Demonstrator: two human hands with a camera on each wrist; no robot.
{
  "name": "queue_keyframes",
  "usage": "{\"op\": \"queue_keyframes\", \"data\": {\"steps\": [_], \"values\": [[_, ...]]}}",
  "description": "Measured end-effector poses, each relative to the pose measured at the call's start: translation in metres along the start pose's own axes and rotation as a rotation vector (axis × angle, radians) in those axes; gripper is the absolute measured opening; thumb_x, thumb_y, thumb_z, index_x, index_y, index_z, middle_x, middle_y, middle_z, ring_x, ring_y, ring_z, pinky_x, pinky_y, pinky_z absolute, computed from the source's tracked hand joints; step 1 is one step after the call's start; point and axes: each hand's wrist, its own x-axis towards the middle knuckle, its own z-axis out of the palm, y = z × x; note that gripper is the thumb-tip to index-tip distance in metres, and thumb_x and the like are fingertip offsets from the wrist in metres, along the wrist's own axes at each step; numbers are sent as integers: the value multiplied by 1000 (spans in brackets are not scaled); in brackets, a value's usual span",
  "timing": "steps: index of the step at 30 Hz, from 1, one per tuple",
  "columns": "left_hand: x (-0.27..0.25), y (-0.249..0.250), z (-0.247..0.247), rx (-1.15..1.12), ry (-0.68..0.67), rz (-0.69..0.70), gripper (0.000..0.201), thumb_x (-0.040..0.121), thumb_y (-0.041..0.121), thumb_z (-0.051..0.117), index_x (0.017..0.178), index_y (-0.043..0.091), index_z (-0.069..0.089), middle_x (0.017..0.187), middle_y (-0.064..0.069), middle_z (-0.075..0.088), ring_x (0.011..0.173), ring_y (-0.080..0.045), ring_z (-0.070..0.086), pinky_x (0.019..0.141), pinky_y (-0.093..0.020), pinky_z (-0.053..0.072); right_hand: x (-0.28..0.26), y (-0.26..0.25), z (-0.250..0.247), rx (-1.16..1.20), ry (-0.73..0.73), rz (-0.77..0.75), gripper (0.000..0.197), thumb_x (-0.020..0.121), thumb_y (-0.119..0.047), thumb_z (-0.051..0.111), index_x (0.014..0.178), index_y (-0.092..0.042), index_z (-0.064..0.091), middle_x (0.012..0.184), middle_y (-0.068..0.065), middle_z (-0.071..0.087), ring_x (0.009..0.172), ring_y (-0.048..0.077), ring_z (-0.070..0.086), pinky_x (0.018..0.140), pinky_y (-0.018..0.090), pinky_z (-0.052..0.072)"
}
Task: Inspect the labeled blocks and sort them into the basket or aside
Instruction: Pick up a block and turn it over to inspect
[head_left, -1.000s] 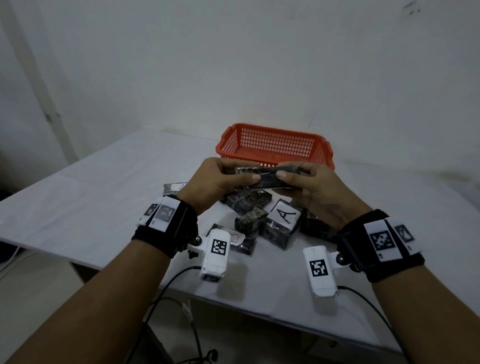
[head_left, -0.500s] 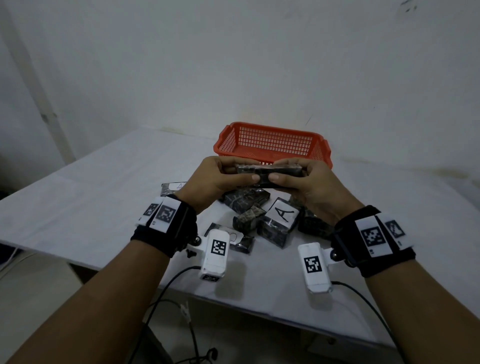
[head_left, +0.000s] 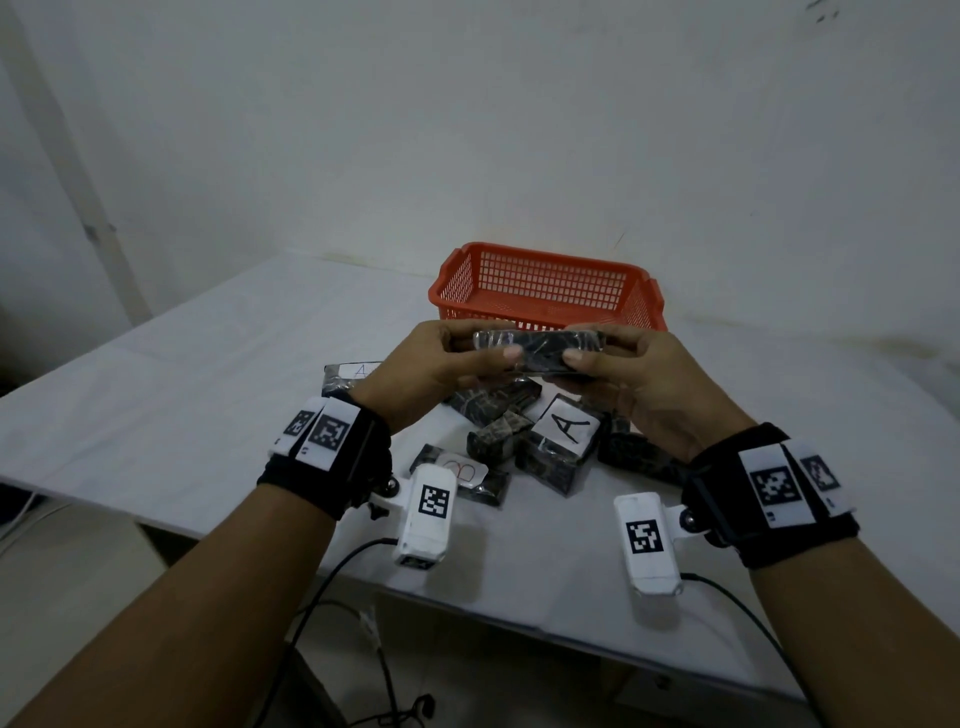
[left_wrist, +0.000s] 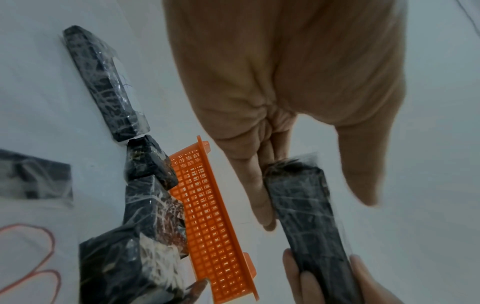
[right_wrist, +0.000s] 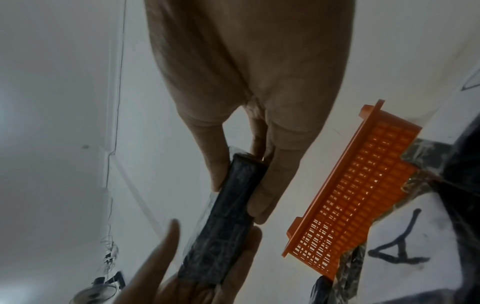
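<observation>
Both hands hold one long dark marbled block (head_left: 540, 347) level above the table, in front of the orange basket (head_left: 545, 288). My left hand (head_left: 441, 358) pinches its left end and my right hand (head_left: 623, 364) pinches its right end, thumbs on the near side. The left wrist view shows the block (left_wrist: 309, 222) between fingers and thumb; the right wrist view shows the same block (right_wrist: 228, 218). No label shows on the held block. Under the hands lies a pile of wrapped dark blocks, one with a white label marked A (head_left: 566, 428), one with a red-marked label (head_left: 462, 470).
The basket (left_wrist: 210, 222) looks empty in the head view. Another labelled block (head_left: 348, 376) lies left of the pile. The white table (head_left: 182, 395) has bare surface to the left and right. Cables hang below the near edge (head_left: 337, 597).
Both hands have lifted the block slightly and brought it closer to the basket's front; the thumbs have shifted apart along its near side.
</observation>
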Motion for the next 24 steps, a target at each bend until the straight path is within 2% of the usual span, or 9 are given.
{"op": "queue_keyframes", "data": {"steps": [4,6,8,10,13,15,17,19,24], "values": [[4,-3,-1,23,83,17,31,91,9,72,120,-1,70,112,-16,76,104,-31,74,95,-42,60,1,0,0,22,-4,0,43,80,2,76,122,5,64,114,20,75,101,31,77,85,37,65],[4,-2,1,28,79,29,33,89,6,73,121,-2,70,112,-16,76,103,-30,75,91,-38,61,2,1,4,19,-14,0,44,77,-4,78,119,3,66,109,15,77,98,29,78,86,39,65],[4,0,5,10,62,33,33,90,5,72,122,-2,70,111,-16,77,101,-28,75,84,-30,61,4,3,7,16,8,-21,33,82,-4,77,113,3,69,100,13,79,95,29,78,82,37,65],[4,2,8,-36,47,30,32,91,5,70,122,-3,69,111,-16,77,100,-26,75,81,-28,60,6,4,8,-7,29,-46,33,82,-7,79,112,4,71,100,15,79,96,31,78,82,36,65],[4,1,6,-25,68,37,32,90,6,71,120,-4,70,111,-17,76,101,-29,75,83,-31,61,6,5,7,-9,12,-41,39,74,-9,82,111,3,72,102,16,79,96,31,78,83,35,65],[4,1,7,-15,84,37,32,89,7,72,120,-3,70,111,-17,76,100,-28,76,82,-30,61,5,6,5,-42,-13,-44,39,70,-5,85,107,-3,73,100,11,80,94,27,79,79,30,64],[2,2,8,-23,70,23,36,87,13,73,120,-1,71,111,-15,77,100,-27,76,81,-29,61,4,7,4,-111,-3,-64,38,70,-3,87,106,-7,74,98,7,80,93,24,79,75,26,62],[2,1,8,-5,42,10,41,83,19,75,121,3,71,111,-14,77,102,-28,75,87,-33,61,4,7,2,-153,10,-75,39,71,-3,88,107,-7,75,98,7,80,93,24,79,76,26,61],[3,-2,4,-33,81,21,34,87,4,73,121,2,70,110,-16,77,100,-28,76,84,-30,61,4,4,5,-39,-34,-61,38,74,-6,82,111,-1,72,106,14,79,100,30,78,85,33,64]]}}
